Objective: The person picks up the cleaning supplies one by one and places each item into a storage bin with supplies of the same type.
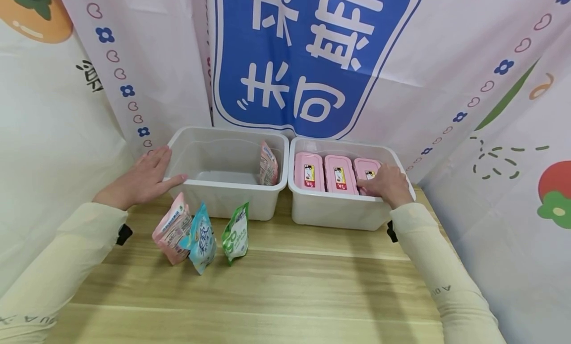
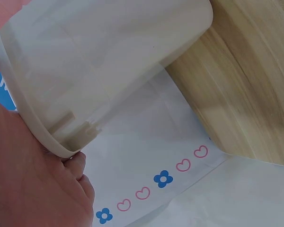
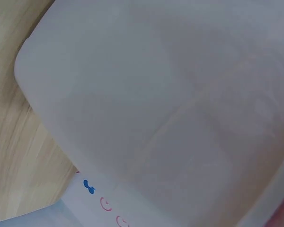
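My left hand [image 1: 144,178] rests on the rim of the left white plastic bin [image 1: 227,200] at its near left corner, thumb along the front edge. Its fingers look mostly straight. Inside that bin, a pink pouch [image 1: 268,165] leans by the right wall. My right hand [image 1: 389,184] reaches into the right white bin [image 1: 334,212] and grips the rightmost pink lidded box [image 1: 367,166], thumb at its left side; the fingers' far side is hidden. Two more pink boxes, a left one [image 1: 309,171] and a middle one [image 1: 340,174], lie beside it.
On the wooden table [image 1: 285,294], in front of the left bin, stand a pink pouch [image 1: 174,230], a light-blue pouch [image 1: 202,240] and a green-and-white pouch [image 1: 236,233]. Printed cloth [image 1: 169,61] hangs behind and at both sides, close to the bins.
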The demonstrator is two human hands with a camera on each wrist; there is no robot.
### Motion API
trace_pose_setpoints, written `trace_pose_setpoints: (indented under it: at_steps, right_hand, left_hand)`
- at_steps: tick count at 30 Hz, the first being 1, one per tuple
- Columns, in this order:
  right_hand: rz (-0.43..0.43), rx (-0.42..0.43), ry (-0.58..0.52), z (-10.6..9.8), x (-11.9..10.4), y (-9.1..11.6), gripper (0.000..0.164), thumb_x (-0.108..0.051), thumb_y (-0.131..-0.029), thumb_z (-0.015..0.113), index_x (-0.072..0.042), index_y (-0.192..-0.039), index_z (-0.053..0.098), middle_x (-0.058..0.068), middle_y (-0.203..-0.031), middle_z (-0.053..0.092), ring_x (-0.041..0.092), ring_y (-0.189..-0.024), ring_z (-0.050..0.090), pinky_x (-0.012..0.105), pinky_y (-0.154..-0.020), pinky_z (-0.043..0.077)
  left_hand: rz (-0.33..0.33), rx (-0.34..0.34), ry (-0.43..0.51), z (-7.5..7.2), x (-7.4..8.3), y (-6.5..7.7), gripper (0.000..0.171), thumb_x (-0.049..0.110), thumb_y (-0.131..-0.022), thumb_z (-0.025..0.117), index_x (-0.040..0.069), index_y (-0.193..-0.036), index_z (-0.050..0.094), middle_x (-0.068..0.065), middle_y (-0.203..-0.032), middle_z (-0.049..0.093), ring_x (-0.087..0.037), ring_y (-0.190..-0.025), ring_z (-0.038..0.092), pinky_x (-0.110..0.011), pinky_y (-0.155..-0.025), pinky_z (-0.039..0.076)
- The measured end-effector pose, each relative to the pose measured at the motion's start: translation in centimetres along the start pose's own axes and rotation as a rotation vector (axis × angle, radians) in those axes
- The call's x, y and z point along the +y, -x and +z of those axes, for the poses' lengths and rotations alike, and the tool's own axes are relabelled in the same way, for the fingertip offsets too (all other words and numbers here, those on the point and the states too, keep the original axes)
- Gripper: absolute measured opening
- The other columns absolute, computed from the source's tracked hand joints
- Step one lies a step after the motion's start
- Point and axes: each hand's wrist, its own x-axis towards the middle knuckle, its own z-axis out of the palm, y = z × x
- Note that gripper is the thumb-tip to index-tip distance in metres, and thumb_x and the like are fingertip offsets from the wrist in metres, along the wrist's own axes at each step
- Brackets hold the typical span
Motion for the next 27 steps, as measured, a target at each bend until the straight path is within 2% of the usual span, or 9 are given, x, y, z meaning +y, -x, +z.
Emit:
trace_pose_setpoints:
  at_steps: [5, 10, 12, 14, 16, 17, 19, 21, 27]
  right_hand:
    - [-0.023, -0.031, -0.043, -1.3, 0.0, 0.4, 0.043, -0.046, -0.091, 0.077, -0.004, -0.083, 0.069, 0.002, -0.059, 0.045, 0.020, -0.058, 0.048, 0.030, -0.053, 0.036]
    - [-0.073, -0.087, -0.021, -3.2, -0.1, 1.1, 0.054, -0.049, -0.095, 0.073, -0.013, -0.065, 0.046, -0.005, -0.054, 0.029, 0.013, -0.049, 0.034, 0.026, -0.049, 0.031]
    - [-0.099, -0.105, 0.008, -4.1, -0.1, 1.5, 0.053, -0.052, -0.096, 0.071, -0.011, -0.070, 0.048, -0.002, -0.059, 0.033, 0.014, -0.051, 0.036, 0.027, -0.050, 0.032]
    - [-0.125, -0.114, 0.030, -4.7, 0.1, 1.8, 0.056, -0.057, -0.096, 0.069, -0.002, -0.087, 0.060, 0.008, -0.068, 0.048, 0.020, -0.059, 0.047, 0.030, -0.054, 0.039]
    - [-0.150, -0.124, 0.053, -5.2, 0.4, 2.1, 0.074, -0.061, -0.097, 0.066, 0.008, -0.122, 0.061, 0.025, -0.098, 0.064, 0.036, -0.084, 0.064, 0.042, -0.069, 0.056]
    - [-0.164, -0.128, 0.062, -5.3, 0.7, 2.2, 0.085, -0.063, -0.097, 0.065, 0.010, -0.138, 0.053, 0.032, -0.118, 0.063, 0.044, -0.102, 0.065, 0.051, -0.082, 0.060]
    - [-0.201, -0.143, 0.068, -5.4, 1.2, 2.5, 0.098, -0.065, -0.098, 0.061, 0.010, -0.156, 0.036, 0.039, -0.149, 0.049, 0.055, -0.132, 0.053, 0.067, -0.106, 0.051]
    - [-0.241, -0.152, 0.067, -5.4, 2.0, 2.7, 0.103, -0.067, -0.099, 0.058, 0.006, -0.163, 0.024, 0.038, -0.162, 0.034, 0.059, -0.147, 0.037, 0.075, -0.116, 0.037]
    - [-0.301, -0.143, 0.055, -4.4, 4.6, 3.3, 0.107, -0.073, -0.100, 0.050, -0.011, -0.171, -0.001, 0.034, -0.171, 0.013, 0.064, -0.150, 0.027, 0.081, -0.114, 0.031]
  left_hand:
    - [-0.002, -0.001, 0.006, 0.0, -0.1, 0.0, 0.100, 0.059, -0.108, 0.039, -0.015, -0.162, -0.001, -0.039, -0.171, -0.002, -0.056, -0.160, 0.003, -0.070, -0.130, 0.005]
    - [-0.001, -0.001, 0.001, 0.0, 0.0, -0.1, 0.100, 0.059, -0.108, 0.040, -0.016, -0.162, -0.001, -0.039, -0.171, -0.001, -0.056, -0.160, 0.004, -0.070, -0.130, 0.005]
    - [-0.002, -0.004, 0.000, 0.0, 0.0, -0.1, 0.100, 0.059, -0.108, 0.040, -0.015, -0.162, -0.001, -0.039, -0.171, -0.001, -0.056, -0.160, 0.004, -0.070, -0.130, 0.005]
    - [-0.003, -0.009, -0.002, -0.1, 0.0, -0.1, 0.100, 0.059, -0.108, 0.039, -0.015, -0.162, -0.002, -0.039, -0.171, -0.001, -0.056, -0.160, 0.003, -0.070, -0.130, 0.005]
    - [-0.003, -0.009, 0.000, -0.1, 0.0, -0.1, 0.100, 0.059, -0.108, 0.040, -0.015, -0.162, -0.002, -0.039, -0.171, -0.001, -0.056, -0.160, 0.003, -0.070, -0.130, 0.004]
    - [-0.004, -0.010, 0.001, 0.0, 0.0, -0.1, 0.100, 0.060, -0.108, 0.039, -0.015, -0.162, -0.002, -0.039, -0.171, -0.002, -0.056, -0.160, 0.003, -0.070, -0.130, 0.004]
    - [-0.006, -0.007, 0.008, 0.0, -0.1, 0.0, 0.101, 0.060, -0.108, 0.040, -0.014, -0.162, -0.002, -0.038, -0.171, -0.002, -0.056, -0.160, 0.003, -0.070, -0.130, 0.004]
    - [-0.008, -0.006, 0.017, 0.1, -0.1, 0.0, 0.101, 0.060, -0.108, 0.040, -0.014, -0.162, -0.002, -0.038, -0.171, -0.001, -0.055, -0.160, 0.002, -0.070, -0.130, 0.003]
    - [-0.006, -0.003, 0.026, 0.1, -0.2, 0.0, 0.101, 0.060, -0.108, 0.040, -0.013, -0.163, -0.002, -0.037, -0.171, -0.002, -0.055, -0.161, 0.002, -0.070, -0.130, 0.002]
